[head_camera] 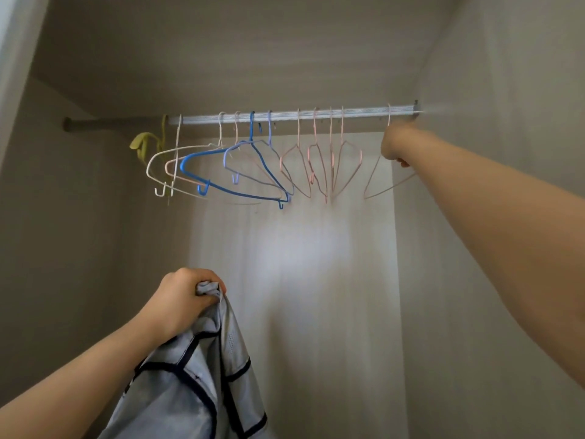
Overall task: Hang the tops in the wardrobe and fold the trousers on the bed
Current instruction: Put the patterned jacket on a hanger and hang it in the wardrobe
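Observation:
I look up into an open wardrobe. My left hand (183, 299) grips the bunched edge of a light grey top (196, 384) with dark navy trim, which hangs down at the lower left. My right hand (397, 144) reaches up to the right end of the silver rail (357, 110) and holds the neck of a pink wire hanger (384, 191) whose hook sits on the rail. The fingers are turned away from me, so the grip itself is partly hidden.
Several empty hangers hang along the rail: white (158, 167), blue (221, 185), lilac (250, 172) and pink (319, 166). A yellow-green item (144, 147) hangs at the left end. The wardrobe's back wall (300, 264) and right side wall (493, 74) enclose the space.

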{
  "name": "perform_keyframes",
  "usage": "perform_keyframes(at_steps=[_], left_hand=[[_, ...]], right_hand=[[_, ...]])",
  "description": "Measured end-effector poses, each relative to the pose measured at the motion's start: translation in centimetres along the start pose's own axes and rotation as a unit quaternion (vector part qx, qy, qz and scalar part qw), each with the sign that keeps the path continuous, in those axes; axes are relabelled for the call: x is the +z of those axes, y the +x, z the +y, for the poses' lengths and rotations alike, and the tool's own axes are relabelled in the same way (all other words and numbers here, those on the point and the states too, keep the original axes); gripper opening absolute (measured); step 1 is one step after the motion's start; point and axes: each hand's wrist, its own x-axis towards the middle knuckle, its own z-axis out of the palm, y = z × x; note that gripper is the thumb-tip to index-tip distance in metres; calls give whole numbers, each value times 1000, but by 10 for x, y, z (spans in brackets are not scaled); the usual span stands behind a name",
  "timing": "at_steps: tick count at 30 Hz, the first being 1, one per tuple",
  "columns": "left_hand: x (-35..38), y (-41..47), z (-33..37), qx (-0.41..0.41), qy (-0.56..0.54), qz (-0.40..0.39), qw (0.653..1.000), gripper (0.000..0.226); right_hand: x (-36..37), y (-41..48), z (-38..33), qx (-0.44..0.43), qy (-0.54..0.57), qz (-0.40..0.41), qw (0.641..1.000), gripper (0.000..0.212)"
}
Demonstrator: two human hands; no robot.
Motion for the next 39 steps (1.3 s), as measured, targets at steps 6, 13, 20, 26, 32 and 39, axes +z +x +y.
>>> perform_keyframes(at_steps=[6,13,20,26,32,39], left_hand=[[8,6,2,3,-3,-3,1000,21],[19,10,9,9,-7,-13,1000,19],[23,14,17,22,7,-26,999,18],[24,14,22,23,22,-30,999,20],[19,15,28,26,35,-35,998,24],[10,10,30,21,31,-18,999,21]], right_hand=[[7,13,15,-3,-88,163,983,39],[24,20,33,2,-62,84,995,37],[19,26,41,-32,-189,211,958,40],[28,31,45,9,-122,98,988,41],[36,33,43,25,99,39,994,34],[36,27,41,68,235,94,965,35]])
